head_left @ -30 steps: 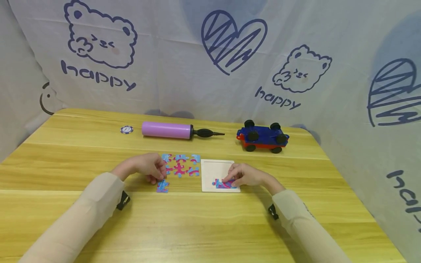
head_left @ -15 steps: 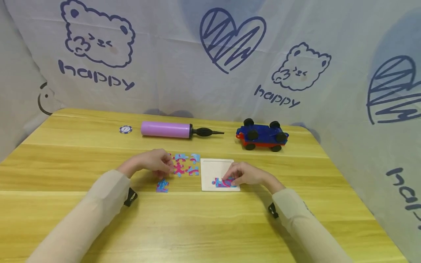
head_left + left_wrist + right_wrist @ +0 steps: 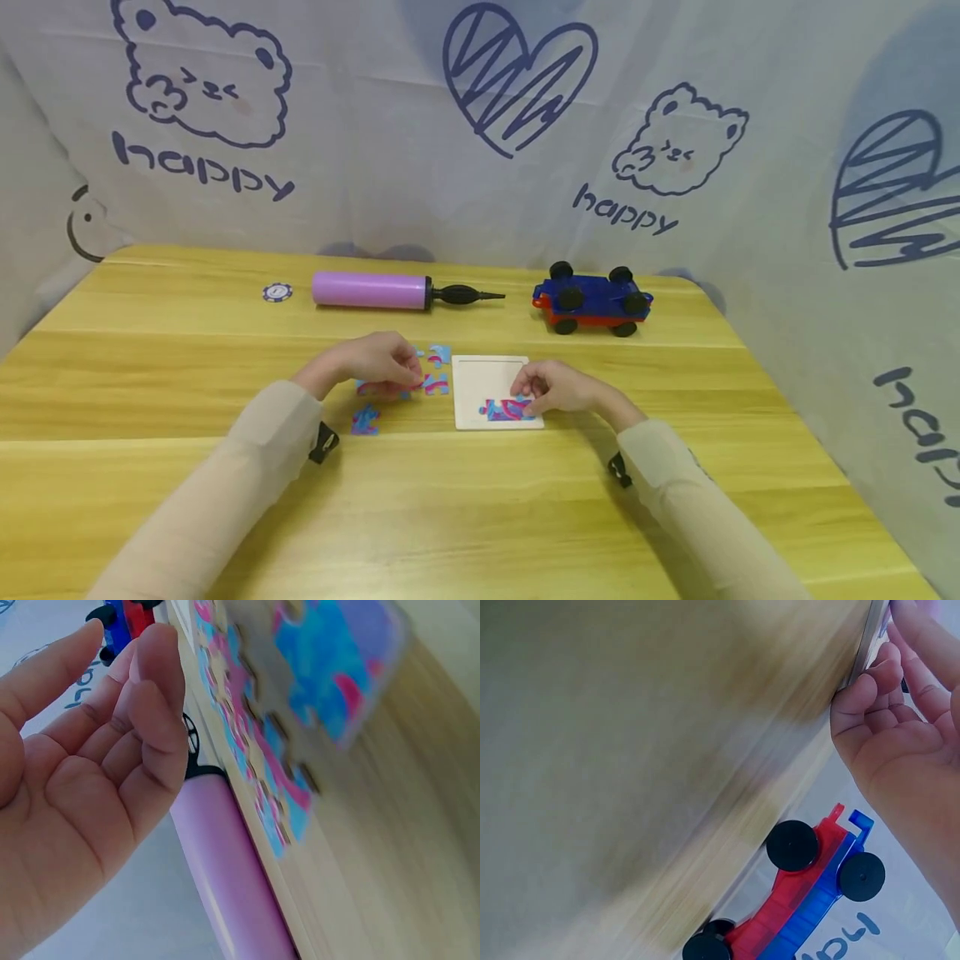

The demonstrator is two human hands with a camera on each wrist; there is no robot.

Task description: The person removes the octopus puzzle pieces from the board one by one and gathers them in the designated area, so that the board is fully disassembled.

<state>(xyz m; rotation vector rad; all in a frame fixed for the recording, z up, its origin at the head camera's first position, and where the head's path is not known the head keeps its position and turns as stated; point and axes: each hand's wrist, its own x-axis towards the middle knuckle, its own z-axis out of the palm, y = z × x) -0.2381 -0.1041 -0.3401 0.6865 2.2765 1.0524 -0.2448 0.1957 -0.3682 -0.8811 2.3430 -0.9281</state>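
In the head view, my left hand (image 3: 371,362) hovers over loose jigsaw pieces, covering several of them. Its fingers bend loosely and nothing lies between thumb and fingertips in the left wrist view. A blue and pink jigsaw piece (image 3: 437,384) shows just right of its fingertips; another jigsaw piece (image 3: 365,420) lies apart, nearer me. Joined jigsaw pieces (image 3: 504,409) sit along the near edge of a white puzzle tray (image 3: 483,375). Over the tray's right side is my right hand (image 3: 566,390), fingers loosely bent, its thumb at the joined pieces; exact contact is hard to see.
Behind the pieces lie a purple hand pump (image 3: 371,290) with a black nozzle and a poker chip (image 3: 277,292). A blue and red toy car (image 3: 592,302) lies wheels-up at the back right. A printed cloth (image 3: 375,125) hangs behind the wooden table (image 3: 480,517).
My left hand has moved right across the loose pieces, uncovering those on the left. My right index finger has lifted off the joined pieces. The head view has shifted slightly.
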